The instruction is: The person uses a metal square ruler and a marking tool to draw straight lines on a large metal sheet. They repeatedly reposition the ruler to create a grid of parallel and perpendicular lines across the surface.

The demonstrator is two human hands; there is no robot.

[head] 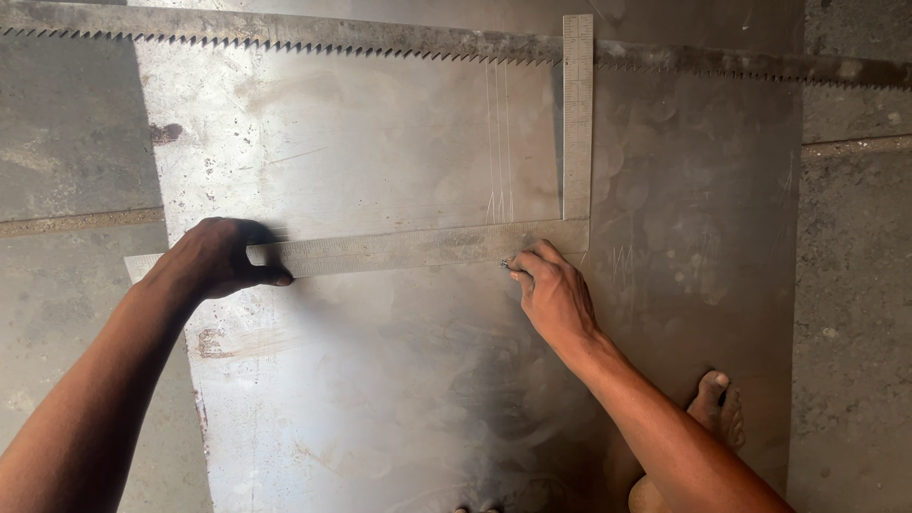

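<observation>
A large grey metal sheet [380, 380] lies on the floor below me. A steel L-shaped square [418, 247] rests flat on it, one arm running left to right and the other arm [577, 114] pointing away from me. My left hand [223, 258] presses down on the left end of the horizontal arm. My right hand [551, 290] sits just below the corner of the square, pinching a small thin scribing tool [510, 265] whose tip touches the sheet at the ruler's lower edge. Faint scratched lines [499, 142] run on the sheet above the ruler.
A long toothed saw blade [285, 36] lies across the far edge of the sheet. My bare foot [714, 404] stands on the sheet at the lower right. Concrete floor [855, 285] surrounds the sheet on both sides.
</observation>
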